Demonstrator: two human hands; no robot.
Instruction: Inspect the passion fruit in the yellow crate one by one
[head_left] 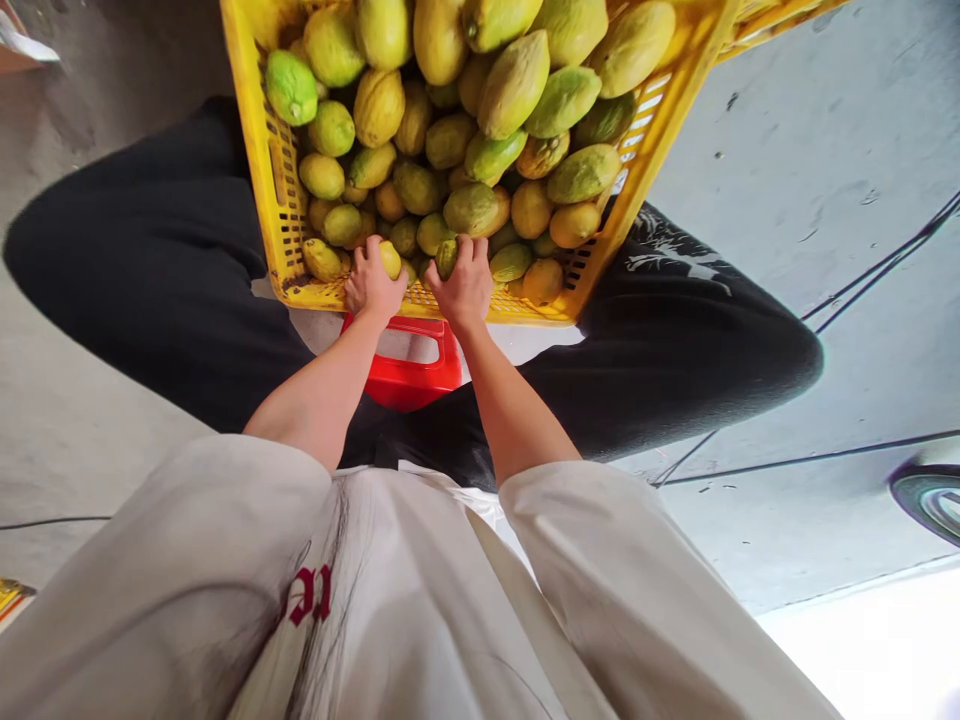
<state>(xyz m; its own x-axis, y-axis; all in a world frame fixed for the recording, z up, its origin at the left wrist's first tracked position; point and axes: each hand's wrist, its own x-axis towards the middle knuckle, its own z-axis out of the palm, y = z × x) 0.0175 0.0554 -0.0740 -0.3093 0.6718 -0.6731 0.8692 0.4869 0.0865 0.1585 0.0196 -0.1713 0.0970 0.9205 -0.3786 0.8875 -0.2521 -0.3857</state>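
A yellow plastic crate [259,160] is filled with oval fruit [470,209] in yellow, green and orange-brown tones. At the crate's near side, my left hand [375,282] has its fingers curled round a small yellow fruit [390,260]. Just to the right, my right hand [463,288] grips a dark green fruit [446,258] between thumb and fingers. Both hands reach in over the near rim, among the other fruit. The undersides of the two held fruits are hidden.
A red plastic stool [415,380] shows between my legs, below the crate. My bent knees in black trousers flank the crate. Black cables [885,260] run across the grey floor [787,130] on the right, near a wheel [930,500]. Another yellow crate edge [780,25] shows at the top right.
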